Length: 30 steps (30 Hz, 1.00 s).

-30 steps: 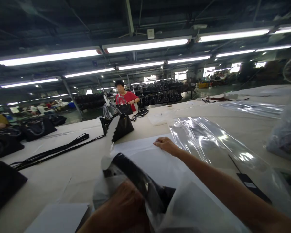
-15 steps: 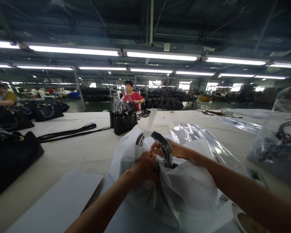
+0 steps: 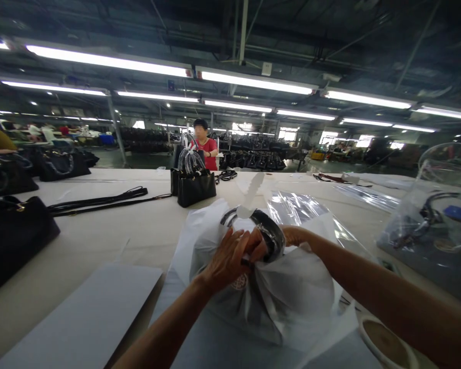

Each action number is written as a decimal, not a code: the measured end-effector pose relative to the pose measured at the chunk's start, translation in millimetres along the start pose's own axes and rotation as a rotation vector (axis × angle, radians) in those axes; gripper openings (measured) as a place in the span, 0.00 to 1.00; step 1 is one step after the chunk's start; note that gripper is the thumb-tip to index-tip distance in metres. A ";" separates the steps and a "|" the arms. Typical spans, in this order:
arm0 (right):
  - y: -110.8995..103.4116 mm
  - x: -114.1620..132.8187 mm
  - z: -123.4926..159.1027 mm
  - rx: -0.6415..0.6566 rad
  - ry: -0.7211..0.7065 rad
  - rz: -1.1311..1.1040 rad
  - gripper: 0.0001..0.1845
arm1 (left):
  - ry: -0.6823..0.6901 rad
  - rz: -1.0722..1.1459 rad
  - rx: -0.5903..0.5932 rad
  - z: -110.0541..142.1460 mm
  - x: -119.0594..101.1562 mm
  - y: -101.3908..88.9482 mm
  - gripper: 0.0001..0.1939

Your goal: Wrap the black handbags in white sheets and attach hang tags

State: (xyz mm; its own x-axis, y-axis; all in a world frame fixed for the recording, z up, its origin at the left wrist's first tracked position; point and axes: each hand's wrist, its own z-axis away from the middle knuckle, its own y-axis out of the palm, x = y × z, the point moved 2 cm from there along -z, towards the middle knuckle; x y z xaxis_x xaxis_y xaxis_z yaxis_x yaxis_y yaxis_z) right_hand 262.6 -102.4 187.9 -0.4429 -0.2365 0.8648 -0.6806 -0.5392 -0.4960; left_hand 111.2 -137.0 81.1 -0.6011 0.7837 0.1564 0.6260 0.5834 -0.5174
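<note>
In front of me stands a handbag wrapped in thin white paper (image 3: pixel 295 287), a round printed mark showing near its top. Its dark handles (image 3: pixel 271 230) are covered in clear film and arch up out of the wrapping. My left hand (image 3: pixel 226 259) is closed on the gathered wrapping at the near side of the handles. Reaching through from the right, my right hand (image 3: pixel 257 245) has its fingers closed on the same gathered spot, touching the left fingers. What exactly lies between the fingertips is partly hidden. A white strip (image 3: pixel 251 195) sticks up at the handles.
Black handbags (image 3: pixel 195 187) stand across the table, with more at the left (image 3: pixel 19 236). Black straps (image 3: pixel 103 200) and a white board (image 3: pixel 80 312) lie left. Clear plastic sheets (image 3: pixel 295 207) lie behind the wrapped bag. A plastic-covered bag (image 3: pixel 430 230) stands right; a tape roll (image 3: pixel 388 341) lies nearer. A person (image 3: pixel 209 148) stands beyond.
My left hand has risen slightly and its fingers have moved up over the gathered wrapping. The right fingers have come further through the handles. The round mark now shows more clearly.
</note>
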 end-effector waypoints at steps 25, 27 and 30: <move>184.5 -166.6 105.6 -0.507 -0.519 0.910 0.08 | 0.185 -0.138 0.138 -2.9 0.8 0.2 0.07; 210.3 -198.5 76.4 -0.528 -0.299 0.927 0.15 | 0.178 -0.145 0.166 -6.1 -1.0 -1.9 0.07; 229.0 -223.1 54.3 -0.603 -0.095 0.820 0.23 | 0.202 -0.142 0.183 -6.8 -1.0 -2.9 0.06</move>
State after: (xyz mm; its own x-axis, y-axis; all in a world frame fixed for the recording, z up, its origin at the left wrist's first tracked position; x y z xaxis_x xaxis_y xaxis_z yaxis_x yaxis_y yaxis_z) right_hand 237.3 -217.1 -114.4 -0.8741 -0.4273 0.2309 -0.3809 0.3080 -0.8718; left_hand 113.3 -138.0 88.1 -0.5536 0.7342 0.3930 0.4318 0.6566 -0.6184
